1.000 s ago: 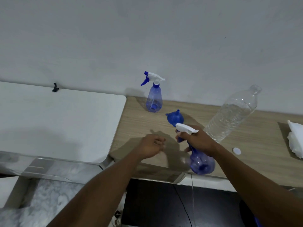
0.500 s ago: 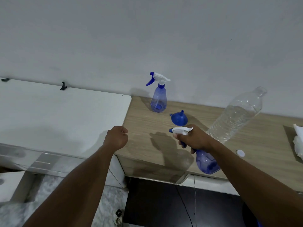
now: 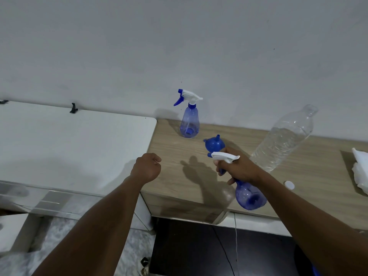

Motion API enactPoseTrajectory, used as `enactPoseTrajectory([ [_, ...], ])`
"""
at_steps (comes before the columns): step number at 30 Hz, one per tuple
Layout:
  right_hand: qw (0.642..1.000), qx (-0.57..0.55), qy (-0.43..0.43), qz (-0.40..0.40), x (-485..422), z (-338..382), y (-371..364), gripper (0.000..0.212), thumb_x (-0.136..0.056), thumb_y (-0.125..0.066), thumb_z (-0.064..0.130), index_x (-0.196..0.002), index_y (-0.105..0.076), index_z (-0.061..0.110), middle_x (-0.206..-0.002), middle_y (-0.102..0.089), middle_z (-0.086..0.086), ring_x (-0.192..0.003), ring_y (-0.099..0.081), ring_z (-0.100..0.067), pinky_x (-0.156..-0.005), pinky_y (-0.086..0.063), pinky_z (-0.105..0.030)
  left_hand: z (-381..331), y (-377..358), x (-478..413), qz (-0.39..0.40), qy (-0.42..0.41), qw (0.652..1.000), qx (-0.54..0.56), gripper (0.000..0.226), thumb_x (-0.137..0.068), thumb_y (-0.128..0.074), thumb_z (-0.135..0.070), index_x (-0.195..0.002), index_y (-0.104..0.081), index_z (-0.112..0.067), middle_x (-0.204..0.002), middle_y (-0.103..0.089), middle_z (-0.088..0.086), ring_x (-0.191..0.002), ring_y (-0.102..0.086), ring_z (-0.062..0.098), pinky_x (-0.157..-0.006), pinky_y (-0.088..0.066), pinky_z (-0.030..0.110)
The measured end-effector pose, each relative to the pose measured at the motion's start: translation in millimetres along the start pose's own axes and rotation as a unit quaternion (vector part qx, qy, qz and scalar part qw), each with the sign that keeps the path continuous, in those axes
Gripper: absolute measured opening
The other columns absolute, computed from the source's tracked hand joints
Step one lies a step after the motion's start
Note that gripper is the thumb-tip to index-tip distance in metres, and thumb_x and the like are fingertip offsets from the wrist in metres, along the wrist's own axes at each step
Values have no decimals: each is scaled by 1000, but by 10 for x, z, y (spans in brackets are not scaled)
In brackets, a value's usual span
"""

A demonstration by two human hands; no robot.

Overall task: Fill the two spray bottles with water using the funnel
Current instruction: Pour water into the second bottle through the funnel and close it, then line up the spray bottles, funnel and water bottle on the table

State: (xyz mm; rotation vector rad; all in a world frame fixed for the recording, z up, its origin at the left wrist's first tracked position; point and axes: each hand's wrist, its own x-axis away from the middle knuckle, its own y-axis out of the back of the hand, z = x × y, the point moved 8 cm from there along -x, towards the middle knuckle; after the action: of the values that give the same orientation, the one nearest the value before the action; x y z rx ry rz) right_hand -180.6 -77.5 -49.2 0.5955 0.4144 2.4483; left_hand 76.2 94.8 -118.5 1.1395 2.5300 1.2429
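Note:
My right hand (image 3: 239, 168) grips a blue spray bottle (image 3: 250, 196) by its neck, holding it tilted above the wooden counter's front edge, white trigger head pointing left. My left hand (image 3: 148, 169) is a loose fist with nothing in it, hovering over the seam between the white table and the counter. A second blue spray bottle (image 3: 189, 120) stands upright by the wall. The blue funnel (image 3: 214, 145) lies mouth down on the counter just behind my right hand. A large clear water bottle (image 3: 284, 138), uncapped and partly full, stands to the right.
The wooden counter (image 3: 175, 156) adjoins a white table (image 3: 69, 146) on the left. A small white cap (image 3: 289, 184) lies near the counter's front right. Crumpled white tissue (image 3: 361, 172) sits at the far right edge. A thin cable (image 3: 236, 236) hangs below the counter.
My left hand drew back leftward from the spray bottle to the counter's left edge. My right hand keeps hold of the bottle, shifted only slightly.

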Motion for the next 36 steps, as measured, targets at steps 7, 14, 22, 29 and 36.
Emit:
enactPoseTrajectory([
  [7,985,17,100,-143,-94,489,714,16,-86,-74,21,-82,-62,11,-74,-64,-6,-69,-58,-17,-62,-44,-32,-357,-20,-96,-3,-37,999,-8,26,-86,-50,-15,-97,-69,-29,-117,-67,-3,-106,-63,18,-90,-43,23],
  [14,954,172,117,-214,-415,955,1296,24,-83,-80,34,-84,-69,12,-74,-62,-1,-65,-52,-12,-57,-39,-24,-694,-39,-249,-11,-46,999,-2,27,-85,-50,-18,-101,-69,-29,-111,-67,-6,-98,-61,15,-91,-47,24],
  [22,925,302,35,-227,-1147,819,1496,23,-84,-75,25,-102,-67,15,-105,-66,-11,-89,-63,-31,-71,-44,-34,-1135,-315,-403,5,-57,998,-1,29,-87,-55,-17,-112,-69,-20,-113,-65,-3,-87,-56,11,-77,-42,20],
  [29,918,315,50,-234,-1493,649,1440,16,-89,-68,21,-104,-66,14,-102,-66,-12,-83,-58,-30,-70,-41,-33,-1239,-543,-453,23,-55,998,0,26,-86,-60,-16,-109,-69,-21,-100,-66,-8,-98,-63,14,-92,-46,23],
  [36,926,308,83,-203,-1719,570,1222,12,-90,-65,20,-101,-65,15,-101,-68,-10,-88,-62,-32,-70,-43,-35,-1144,-577,-474,30,-31,999,-1,25,-87,-61,-16,-111,-67,-23,-93,-61,-9,-86,-57,9,-80,-41,19],
])
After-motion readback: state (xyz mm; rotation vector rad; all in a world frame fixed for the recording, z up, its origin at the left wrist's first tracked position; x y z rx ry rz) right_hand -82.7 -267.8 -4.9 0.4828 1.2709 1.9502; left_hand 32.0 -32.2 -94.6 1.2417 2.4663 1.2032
